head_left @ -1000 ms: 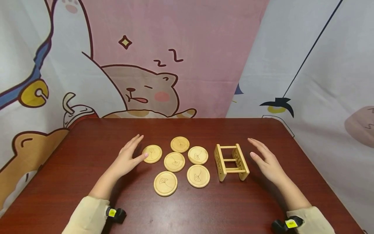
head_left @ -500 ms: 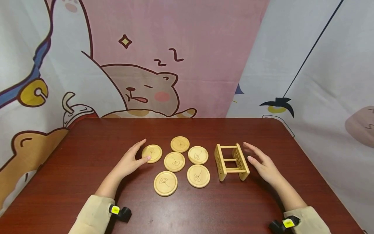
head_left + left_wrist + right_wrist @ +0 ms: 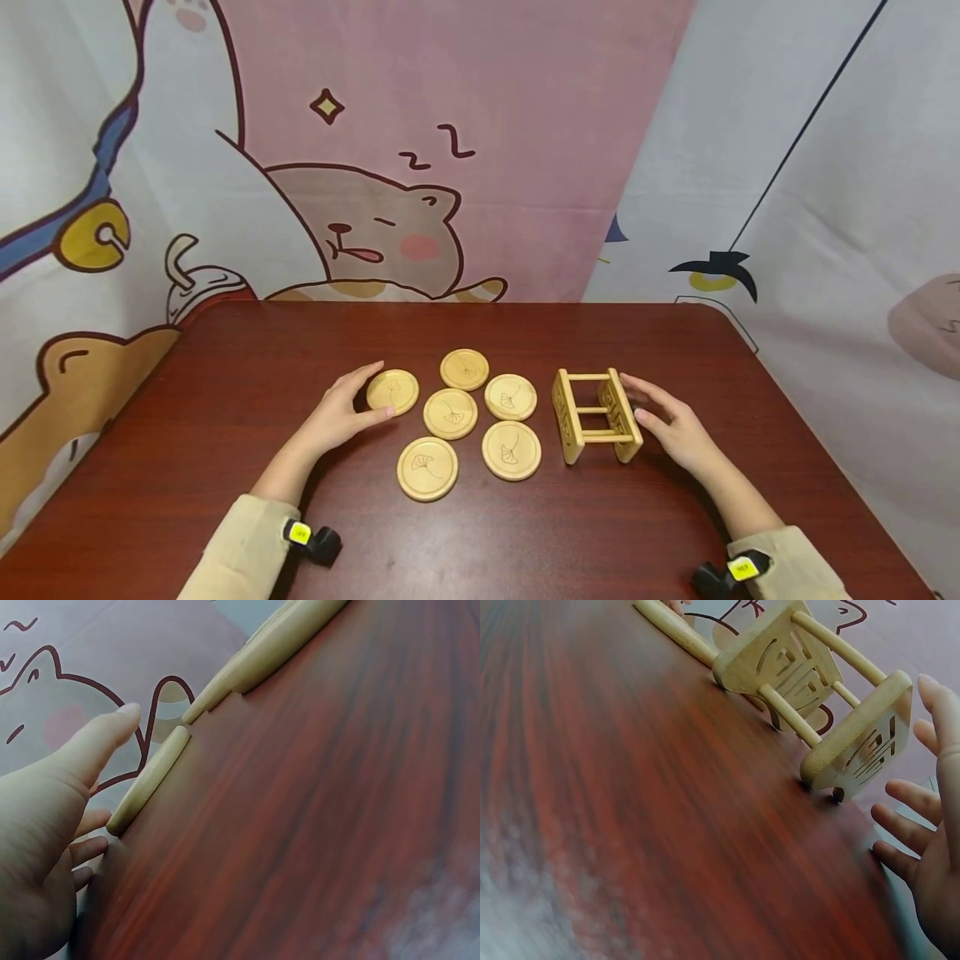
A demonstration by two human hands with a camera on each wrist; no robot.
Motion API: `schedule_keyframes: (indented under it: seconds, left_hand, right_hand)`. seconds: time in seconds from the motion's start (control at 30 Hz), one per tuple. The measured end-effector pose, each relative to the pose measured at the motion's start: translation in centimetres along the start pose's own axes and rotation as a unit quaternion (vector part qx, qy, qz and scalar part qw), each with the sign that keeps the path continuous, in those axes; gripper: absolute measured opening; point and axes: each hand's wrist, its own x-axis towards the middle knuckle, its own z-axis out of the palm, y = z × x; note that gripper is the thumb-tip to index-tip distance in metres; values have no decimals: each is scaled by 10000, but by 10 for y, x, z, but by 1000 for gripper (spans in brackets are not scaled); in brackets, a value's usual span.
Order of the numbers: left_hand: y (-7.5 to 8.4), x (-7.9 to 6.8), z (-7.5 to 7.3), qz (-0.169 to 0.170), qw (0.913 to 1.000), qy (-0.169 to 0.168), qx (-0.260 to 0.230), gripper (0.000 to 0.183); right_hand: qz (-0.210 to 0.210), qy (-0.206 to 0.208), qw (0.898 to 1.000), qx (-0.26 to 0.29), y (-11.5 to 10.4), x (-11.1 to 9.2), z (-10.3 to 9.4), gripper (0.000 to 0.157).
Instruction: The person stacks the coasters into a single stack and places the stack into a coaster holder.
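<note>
Wooden rack [image 3: 592,410] was stood at right on the table [image 3: 480,542], right hand [image 3: 678,429] held spread just right of it. Six coasters [image 3: 450,414] were laid flat to its left; the leftmost coaster [image 3: 393,391] was bracketed by the spread left hand [image 3: 337,417], contact unclear.

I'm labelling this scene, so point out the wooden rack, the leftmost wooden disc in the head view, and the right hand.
Wooden rack [image 3: 592,410]: head view, on its middle crossbar.
Leftmost wooden disc [image 3: 393,391]: head view, middle of its top face.
Right hand [image 3: 680,429]: head view, back of the hand.
</note>
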Motion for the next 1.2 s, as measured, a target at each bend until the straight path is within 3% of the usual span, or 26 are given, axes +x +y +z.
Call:
schedule_keyframes:
  seconds: [0.23,0.6,1.0,1.2]
  left_hand:
    - [-1,2,3,63,9998,7,170,81]
    - [-3,8,5,240,9989,-202,334,85]
    - [-2,11,2,284,9983,-291,425,78]
    - [-3,11,2,326,9982,-298,416,72]
  right_hand:
    - [-131,-67,9993,340,5,-1,2,49]
    - [-79,-108,9994,318,9,-2,2,50]
    - [-332,-196,9981,491,8,0,3,51]
    - [-232,-184,9982,521,10,0,3,50]
